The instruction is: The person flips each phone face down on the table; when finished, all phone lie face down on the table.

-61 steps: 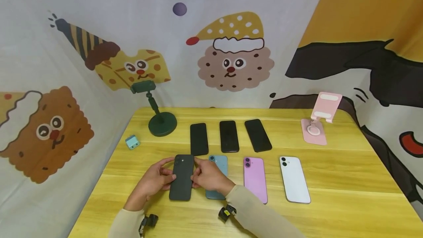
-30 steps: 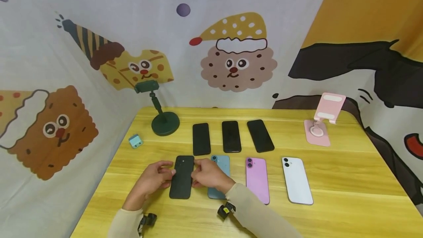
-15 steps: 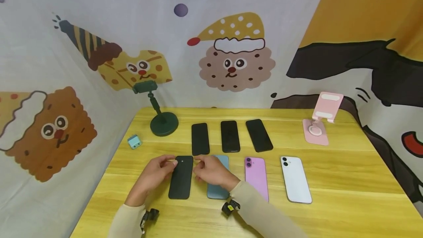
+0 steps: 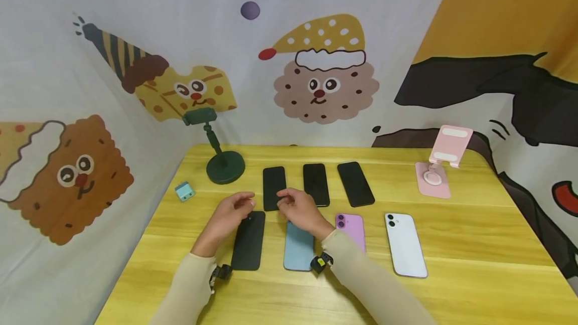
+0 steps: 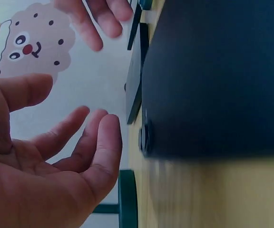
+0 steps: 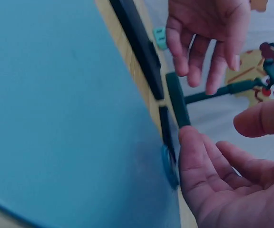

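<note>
My left hand [image 4: 230, 217] hovers over the top end of a black smartphone [image 4: 248, 247], which lies back up at the front left. In the left wrist view its fingers are loosely bent and hold nothing. My right hand [image 4: 304, 210] is above a blue smartphone [image 4: 298, 251], hiding that phone's camera end. Its fingertips are close to the near end of a dark smartphone [image 4: 273, 182] in the back row; contact cannot be told. In the right wrist view no object is between the thumb and fingers. A pink smartphone [image 4: 352, 227] is partly covered by my right forearm.
Two more dark smartphones, a middle one [image 4: 315, 179] and a right one [image 4: 355, 184], lie in the back row. A white smartphone [image 4: 405, 245] lies front right. A green stand [image 4: 226, 167], a small light-blue block [image 4: 184, 192] and a pink phone stand [image 4: 433, 179] stand farther out.
Both hands have left the sides of the black smartphone and moved up and away toward the back row. That phone stays flat on the table in about the same place.
</note>
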A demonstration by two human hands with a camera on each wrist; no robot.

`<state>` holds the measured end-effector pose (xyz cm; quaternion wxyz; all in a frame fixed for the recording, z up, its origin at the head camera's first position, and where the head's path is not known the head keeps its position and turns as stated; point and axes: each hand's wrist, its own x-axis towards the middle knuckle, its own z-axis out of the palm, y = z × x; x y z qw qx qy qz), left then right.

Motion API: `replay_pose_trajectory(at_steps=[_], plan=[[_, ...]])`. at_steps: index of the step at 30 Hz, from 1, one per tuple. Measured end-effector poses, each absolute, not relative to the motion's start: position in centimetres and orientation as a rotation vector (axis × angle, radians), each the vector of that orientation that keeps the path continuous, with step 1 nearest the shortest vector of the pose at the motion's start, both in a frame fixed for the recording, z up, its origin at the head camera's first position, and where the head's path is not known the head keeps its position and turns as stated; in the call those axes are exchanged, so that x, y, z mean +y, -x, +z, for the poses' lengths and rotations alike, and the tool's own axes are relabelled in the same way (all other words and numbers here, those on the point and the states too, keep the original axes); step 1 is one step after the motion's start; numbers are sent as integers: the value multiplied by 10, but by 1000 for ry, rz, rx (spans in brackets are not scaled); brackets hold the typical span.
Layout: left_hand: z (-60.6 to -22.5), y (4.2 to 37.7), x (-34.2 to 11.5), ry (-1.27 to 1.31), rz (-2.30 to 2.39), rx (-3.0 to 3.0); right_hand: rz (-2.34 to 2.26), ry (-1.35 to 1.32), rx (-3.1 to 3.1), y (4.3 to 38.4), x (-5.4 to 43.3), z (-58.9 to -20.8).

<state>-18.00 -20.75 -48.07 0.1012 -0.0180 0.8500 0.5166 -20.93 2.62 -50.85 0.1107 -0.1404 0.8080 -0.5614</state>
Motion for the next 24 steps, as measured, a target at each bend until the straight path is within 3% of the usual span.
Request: replay_pose_trajectory(at_steps=[12, 24], plan=[[-493, 221, -180, 121, 1614, 2458, -1609, 244, 2539, 243, 28, -511], [-494, 240, -172, 255, 1829, 2193, -1610, 167, 2416, 253, 26, -508]])
